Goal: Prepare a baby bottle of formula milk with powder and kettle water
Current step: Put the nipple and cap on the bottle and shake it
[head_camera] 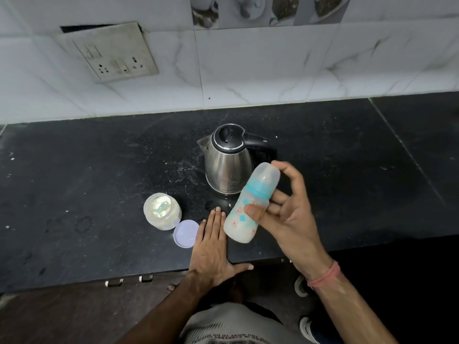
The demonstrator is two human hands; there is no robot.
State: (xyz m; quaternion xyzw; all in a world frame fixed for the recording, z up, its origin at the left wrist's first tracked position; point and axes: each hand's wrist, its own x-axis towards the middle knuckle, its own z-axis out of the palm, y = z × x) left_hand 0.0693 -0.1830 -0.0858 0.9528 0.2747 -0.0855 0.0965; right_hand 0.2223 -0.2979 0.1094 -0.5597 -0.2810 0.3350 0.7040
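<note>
**Capped bottle held above a crowded desk edge**

The right hand (283, 214) grips the translucent plastic baby bottle with a blue collar and clear cap (250, 204), thumb across its printed body and fingers curled behind the neck. The bottle is tilted, cap pointing up and away, its base holding milky white liquid, lifted off the dark stone desk (99, 194). The left hand (213, 247) lies flat on the desk with fingers straight, grasping nothing, its fingertips just beside the bottle's base.

Directly behind the bottle stands the stainless steel kettle with a black lid and handle (228, 160), lid down, partly hidden by the bottle's cap. To the left sits the open clear plastic jar of pale powder (162, 211) with a scoop inside, and its round lilac lid (186, 233) lies on the desk, touching the left hand's side. A grimy switch plate (111, 53) is set in the tiled wall.
</note>
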